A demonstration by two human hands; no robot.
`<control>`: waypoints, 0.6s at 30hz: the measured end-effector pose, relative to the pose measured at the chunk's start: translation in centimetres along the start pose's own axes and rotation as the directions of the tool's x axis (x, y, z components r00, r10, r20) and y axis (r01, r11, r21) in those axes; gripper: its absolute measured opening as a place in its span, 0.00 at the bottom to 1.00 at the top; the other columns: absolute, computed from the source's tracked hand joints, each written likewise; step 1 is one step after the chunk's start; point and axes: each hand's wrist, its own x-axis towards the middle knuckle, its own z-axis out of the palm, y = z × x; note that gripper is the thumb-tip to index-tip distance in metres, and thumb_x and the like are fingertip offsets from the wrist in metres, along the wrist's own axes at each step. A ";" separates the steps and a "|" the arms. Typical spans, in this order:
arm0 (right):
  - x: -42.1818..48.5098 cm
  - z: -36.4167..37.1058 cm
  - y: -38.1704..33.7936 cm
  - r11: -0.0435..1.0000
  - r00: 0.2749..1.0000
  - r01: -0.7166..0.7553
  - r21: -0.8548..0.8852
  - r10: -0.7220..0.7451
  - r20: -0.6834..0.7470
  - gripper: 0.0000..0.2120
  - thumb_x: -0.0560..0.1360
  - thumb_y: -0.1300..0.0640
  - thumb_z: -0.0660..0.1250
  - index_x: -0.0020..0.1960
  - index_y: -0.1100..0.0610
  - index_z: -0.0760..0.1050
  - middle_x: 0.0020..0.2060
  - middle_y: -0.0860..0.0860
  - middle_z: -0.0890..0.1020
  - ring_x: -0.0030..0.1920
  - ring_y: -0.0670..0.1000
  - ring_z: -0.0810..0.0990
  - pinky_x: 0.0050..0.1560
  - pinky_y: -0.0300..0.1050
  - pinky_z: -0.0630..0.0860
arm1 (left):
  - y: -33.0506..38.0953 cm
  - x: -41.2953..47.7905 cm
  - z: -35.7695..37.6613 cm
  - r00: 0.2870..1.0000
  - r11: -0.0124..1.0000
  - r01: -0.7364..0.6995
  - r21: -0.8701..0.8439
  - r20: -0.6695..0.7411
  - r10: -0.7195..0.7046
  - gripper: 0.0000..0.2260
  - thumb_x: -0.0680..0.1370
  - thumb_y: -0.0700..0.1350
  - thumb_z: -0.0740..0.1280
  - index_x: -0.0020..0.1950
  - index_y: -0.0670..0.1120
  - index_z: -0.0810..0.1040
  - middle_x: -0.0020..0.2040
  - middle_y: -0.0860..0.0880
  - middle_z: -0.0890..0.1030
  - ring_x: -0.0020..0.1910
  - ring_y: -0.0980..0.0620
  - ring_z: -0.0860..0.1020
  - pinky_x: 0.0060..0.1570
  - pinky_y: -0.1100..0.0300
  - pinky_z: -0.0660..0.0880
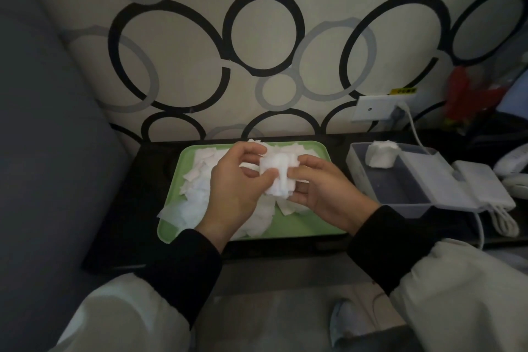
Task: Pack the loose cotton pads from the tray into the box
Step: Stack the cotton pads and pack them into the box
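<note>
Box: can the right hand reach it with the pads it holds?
Probably yes. The box lies open just right of the right hand, nothing between; one stack fills only its far corner. The left hand also pinches the held pads.

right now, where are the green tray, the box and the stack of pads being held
green tray (303, 224), head view, bare floor near its front right corner
box (400, 186), head view, bare inside floor
stack of pads (280, 164), head view, upper middle of its white face
</note>
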 end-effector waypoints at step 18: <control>0.0 -0.4 0.5 0.928 0.979 0.201 -0.313 -0.200 0.034 0.18 0.73 0.69 0.72 0.60 0.60 0.75 0.50 0.57 0.86 0.49 0.54 0.85 0.45 0.41 0.80 | -1.3 0.1 0.0 0.987 0.999 0.048 0.007 0.154 -0.048 0.08 0.74 0.40 0.75 0.48 0.52 0.83 0.46 0.52 0.85 0.48 0.52 0.83 0.50 0.58 0.80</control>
